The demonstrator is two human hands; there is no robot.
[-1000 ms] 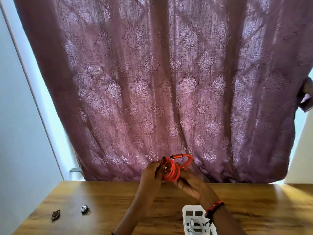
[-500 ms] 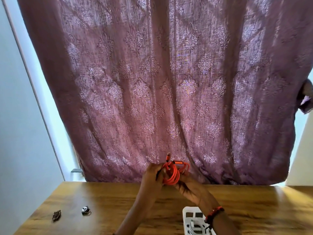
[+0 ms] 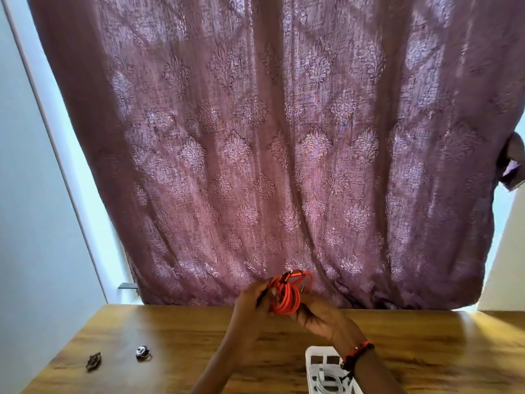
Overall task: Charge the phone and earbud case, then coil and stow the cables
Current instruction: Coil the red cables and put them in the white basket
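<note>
The coiled orange charging cable (image 3: 285, 297) is held up above the far edge of the brown wooden table (image 3: 170, 345), both hands closed on it. The left hand's (image 3: 251, 301) fingers (image 3: 262, 297) pinch the coil's left side; the right hand (image 3: 318, 315) grips it from below. A red beaded bracelet (image 3: 356, 351) circles the right wrist. Beneath that wrist sits a white slotted plastic basket (image 3: 315, 362) holding a white cable (image 3: 326, 383). Two small dark objects (image 3: 142, 352) lie well to the left.

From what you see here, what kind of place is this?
Probably a room in a home. A wooden table stands against a window covered by a patterned purple curtain, and both hands hold a coiled orange cable above a white basket.
</note>
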